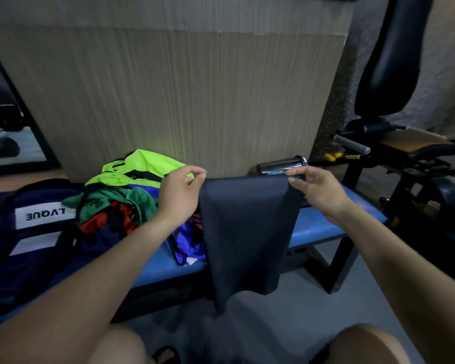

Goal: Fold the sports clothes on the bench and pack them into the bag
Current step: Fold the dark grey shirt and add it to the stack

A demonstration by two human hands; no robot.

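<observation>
A dark grey garment (244, 232) hangs in the air in front of the blue bench (318, 227). My left hand (180, 195) pinches its top left corner and my right hand (317, 190) pinches its top right corner. Its lower end drops past the bench's front edge. To the left on the bench lies a heap of sports clothes (126, 198): neon green, dark green, red and purple pieces. A dark navy bag (29, 232) with a white label lies at the bench's left end.
A metal bottle (281, 164) lies on its side at the back of the bench, against a tall cardboard sheet (168, 101). A black gym machine (405, 153) stands to the right. My knees show at the bottom above the grey floor.
</observation>
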